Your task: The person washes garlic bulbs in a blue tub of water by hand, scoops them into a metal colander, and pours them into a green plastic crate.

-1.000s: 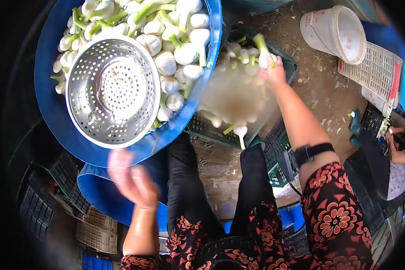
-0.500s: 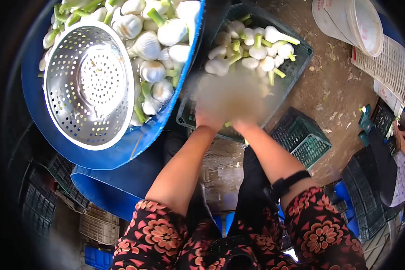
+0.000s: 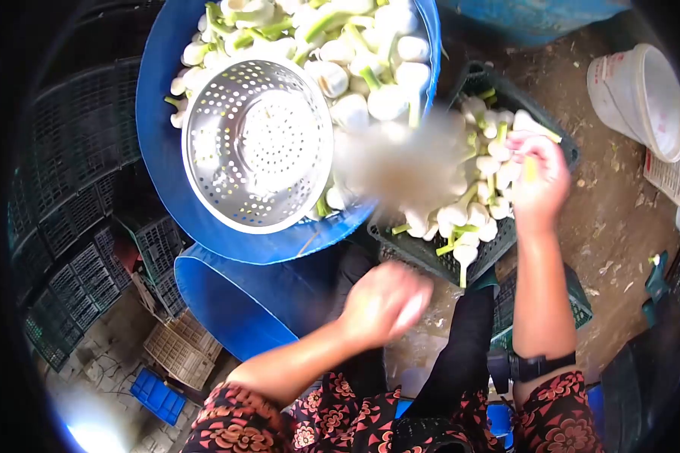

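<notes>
My right hand is over the far right of a dark green crate heaped with garlic bulbs. Its fingers are curled around a garlic bulb, whose green stem shows against the palm. In front of the crate's near edge is my left hand, smeared by motion. It looks curled, with a pale patch at the fingers that I cannot make out. A steel colander sits on more garlic in a big blue tub. A hazy blur hides the crate's left part.
A white bucket stands on the dirt floor at the right, beside a pale basket. Below the tub is a blue barrel. Stacked dark crates line the left. Part of another person shows at the right edge.
My view has shifted left. My hands, together over the crate before, are now apart: the left drawn back toward me, the right at the crate's far right. More bulbs show in the crate.
</notes>
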`<state>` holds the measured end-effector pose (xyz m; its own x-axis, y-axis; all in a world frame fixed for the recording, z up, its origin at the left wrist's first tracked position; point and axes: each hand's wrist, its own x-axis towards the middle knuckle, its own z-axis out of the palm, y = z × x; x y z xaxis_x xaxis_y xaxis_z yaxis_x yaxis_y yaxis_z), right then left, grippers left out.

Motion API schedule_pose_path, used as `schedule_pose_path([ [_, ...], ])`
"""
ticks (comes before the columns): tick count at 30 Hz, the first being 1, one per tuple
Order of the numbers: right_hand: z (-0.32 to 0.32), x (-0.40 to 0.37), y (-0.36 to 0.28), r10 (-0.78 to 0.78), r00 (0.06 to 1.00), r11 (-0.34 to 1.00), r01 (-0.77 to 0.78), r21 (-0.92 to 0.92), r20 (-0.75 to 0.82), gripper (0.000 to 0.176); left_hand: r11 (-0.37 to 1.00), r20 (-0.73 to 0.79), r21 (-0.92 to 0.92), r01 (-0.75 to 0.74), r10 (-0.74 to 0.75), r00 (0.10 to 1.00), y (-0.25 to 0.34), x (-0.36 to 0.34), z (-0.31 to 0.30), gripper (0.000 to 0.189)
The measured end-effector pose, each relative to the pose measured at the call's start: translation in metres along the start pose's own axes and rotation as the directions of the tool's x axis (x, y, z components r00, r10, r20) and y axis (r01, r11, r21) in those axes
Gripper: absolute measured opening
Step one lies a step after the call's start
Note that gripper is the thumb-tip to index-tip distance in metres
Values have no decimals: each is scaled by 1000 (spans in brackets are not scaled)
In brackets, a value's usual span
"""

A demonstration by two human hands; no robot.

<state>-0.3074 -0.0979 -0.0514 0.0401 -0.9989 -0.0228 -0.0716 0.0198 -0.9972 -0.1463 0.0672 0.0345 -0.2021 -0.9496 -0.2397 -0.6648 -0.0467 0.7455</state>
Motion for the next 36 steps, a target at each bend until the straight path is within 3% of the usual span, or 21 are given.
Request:
schedule_pose_path([
  [2, 4, 19, -59, -137, 990, 989, 134, 66, 37, 9, 988, -431, -91, -121, 71, 900, 8, -11, -61, 20],
  [3, 20, 29, -84, -212, 972, 975, 205, 82, 101, 10, 897, -602, 418, 147, 152, 784, -7, -5, -94, 37],
  [4, 47, 35, -109, -143, 979, 962, 104, 253, 143, 8, 836, -733, 319, 447, -82, 675, -30, -5, -122, 56],
  [5, 72, 48, -115, -348, 897, 916, 388, -104, 273, 10, 626, -844, 291, 723, -188, 502, -70, -6, -142, 68],
  [7, 128, 69, -118, 192, 729, 781, 292, -553, 657, 17, 402, -846, 90, 911, -452, 283, -166, -26, -152, 69],
  [8, 164, 79, -97, 477, 532, 551, 438, -710, 699, 24, 464, -598, -395, 793, -785, 162, -189, -29, -154, 57],
  [10, 199, 76, -9, 534, 371, 462, 625, -630, 759, 27, 354, -408, -747, 563, -912, 33, -241, -43, -147, 41],
  [11, 217, 74, 35, 556, 286, 428, 706, -564, 780, 29, 363, -376, -808, 465, -924, 67, -249, -47, -155, 39],
  [14, 240, 37, 57, 329, 730, 288, 526, -800, 599, 32, 437, -421, -867, 240, -900, 118, -256, -69, -190, 35],
  [16, 258, 41, 33, 691, 547, 67, 602, -796, 473, 33, 442, -453, -868, 227, -892, 6, -254, -72, -228, 36],
  [19, 268, 31, 58, 795, 451, 54, 614, -787, 406, 31, 430, -443, -895, 117, -887, -128, -323, -66, -230, 33],
  [20, 266, 30, 47, 795, 465, 14, 628, -778, 390, 31, 407, -414, -910, 83, -901, -127, -332, -60, -236, 33],
  [22, 241, 14, 12, 537, 515, 273, 643, -715, 668, 27, 201, -194, -918, -343, -979, -57, -339, -51, -240, 35],
  [24, 225, 30, -44, 415, 641, 495, 436, -752, 645, 26, 196, -181, -917, -346, -981, -77, -330, -53, -242, 37],
  [25, 189, 51, 8, 292, 897, 810, -47, -585, 332, 21, 214, -210, -960, -183, -977, -38, -321, -63, -240, 37],
  [26, 223, 80, -70, 383, 924, 413, -169, -895, 3, 19, 204, -199, -962, -182, -979, -47, -306, -70, -233, 37],
  [27, 222, 106, -80, 110, 964, 453, 166, -876, 240, 19, 278, -266, -956, -96, -957, -117, -287, -72, -226, 37],
  [28, 243, 125, -104, 101, 886, 91, 444, -891, 452, 23, 347, -341, -938, 0, -923, -179, -268, -73, -221, 36],
  [30, 257, 157, -62, 88, 755, -40, 654, -755, 650, 26, 555, -574, -811, 186, -816, -66, -231, -82, -209, 31],
  [32, 285, 164, -18, 419, 757, -220, 621, -753, 502, 28, 714, -736, -591, 376, -668, 111, -204, -91, -197, 26],
  [36, 292, 155, 18, 368, 735, -374, 678, -633, 569, 26, 802, -765, -137, 582, -459, 452, -170, -108, -181, 21],
])
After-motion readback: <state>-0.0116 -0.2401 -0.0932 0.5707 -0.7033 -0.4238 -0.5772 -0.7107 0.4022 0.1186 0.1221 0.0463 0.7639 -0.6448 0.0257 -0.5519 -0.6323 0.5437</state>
